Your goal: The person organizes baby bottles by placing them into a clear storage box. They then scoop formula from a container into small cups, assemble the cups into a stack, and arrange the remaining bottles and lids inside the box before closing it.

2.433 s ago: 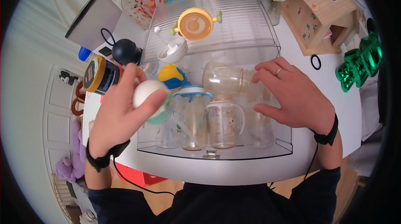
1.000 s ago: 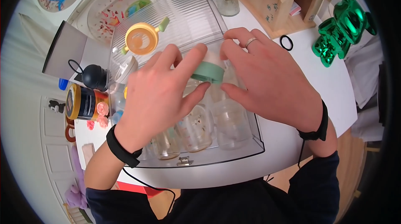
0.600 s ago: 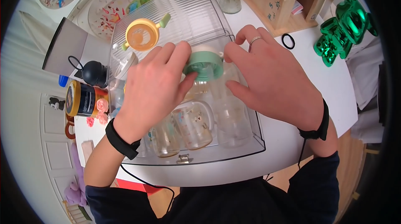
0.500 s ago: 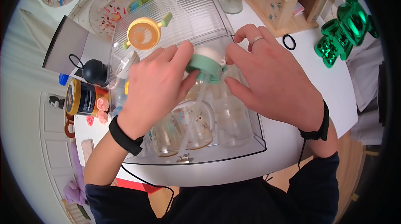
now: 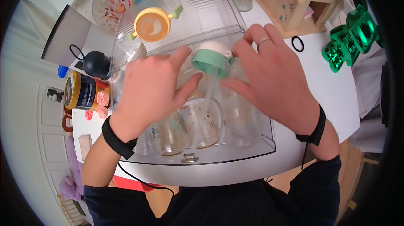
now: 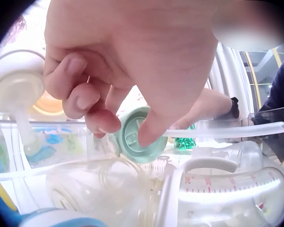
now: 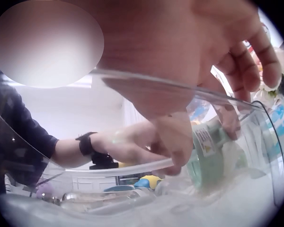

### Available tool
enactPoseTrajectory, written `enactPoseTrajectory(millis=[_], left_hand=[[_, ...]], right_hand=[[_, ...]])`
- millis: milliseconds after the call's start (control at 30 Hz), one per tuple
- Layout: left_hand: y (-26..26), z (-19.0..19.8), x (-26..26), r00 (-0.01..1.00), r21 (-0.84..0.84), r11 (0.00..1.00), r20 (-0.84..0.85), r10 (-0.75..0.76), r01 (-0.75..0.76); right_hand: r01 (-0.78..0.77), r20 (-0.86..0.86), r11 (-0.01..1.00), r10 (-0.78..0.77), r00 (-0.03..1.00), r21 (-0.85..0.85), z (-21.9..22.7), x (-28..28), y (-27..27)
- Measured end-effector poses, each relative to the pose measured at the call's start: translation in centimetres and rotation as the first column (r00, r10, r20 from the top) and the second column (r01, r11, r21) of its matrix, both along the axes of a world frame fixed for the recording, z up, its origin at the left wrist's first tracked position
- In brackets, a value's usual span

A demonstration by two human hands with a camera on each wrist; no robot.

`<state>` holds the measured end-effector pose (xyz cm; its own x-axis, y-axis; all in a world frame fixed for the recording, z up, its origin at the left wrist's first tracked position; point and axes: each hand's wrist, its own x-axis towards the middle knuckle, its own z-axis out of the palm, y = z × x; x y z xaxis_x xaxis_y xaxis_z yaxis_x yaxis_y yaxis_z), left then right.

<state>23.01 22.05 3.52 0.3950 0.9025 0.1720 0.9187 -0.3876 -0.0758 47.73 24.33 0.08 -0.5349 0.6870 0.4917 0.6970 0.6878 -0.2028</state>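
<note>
My right hand pinches a green and white straw lid at its right side, between thumb and forefinger. A clear straw hangs from the lid over the clear plastic box. Just left of the lid is my left hand, thumb and forefinger spread apart and holding nothing. In the left wrist view, its thumb overlaps the lid's underside. Below the hands, clear baby bottles stand in the box, one with a white handle.
A yellow cup with green handles rests on the ribbed box cover. A white lid with a straw is near the left hand. To the left are a dark round container and yellow-lidded tub; a wooden house stands at right.
The left hand has brought the lid to the right hand and let go of it, drawing slightly left. The right hand has taken hold. The head view has shifted.
</note>
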Motion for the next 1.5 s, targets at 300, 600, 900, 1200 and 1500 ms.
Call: enactPoseTrajectory(millis=[300, 600, 900, 1200, 1500], left_hand=[[0.2, -1.6, -0.6, 0.997, -0.156, 0.988, 0.078, 0.009, 0.004], [-0.9, -1.4, -1.0, 0.958, -0.134, 0.983, 0.273, -0.084, 0.124], [-1.6, -0.6, -1.5, 0.937, -0.145, 0.98, 0.341, -0.082, 0.138], [-1.7, -0.1, -0.3, 0.948, 0.09, 0.988, 0.282, -0.147, 0.126], [0.1, -0.3, 1.2, 0.983, 0.234, 0.955, -0.021, -0.183, 0.183]], right_hand=[[0.002, -0.081, 1.0, -0.002, 0.997, -0.007, 0.4, -0.9, 0.6], [-0.008, -0.111, 1.0, 0.008, 0.994, 0.005, 0.1, -0.8, 1.2], [-0.108, -0.062, 0.993, 0.105, 0.993, -0.045, 0.0, -1.0, 1.1], [-0.093, -0.016, 0.995, 0.094, 0.995, 0.033, -0.3, -1.0, 1.1], [-0.105, -0.029, 0.994, 0.106, 0.994, 0.023, -0.2, -1.1, 1.3]])
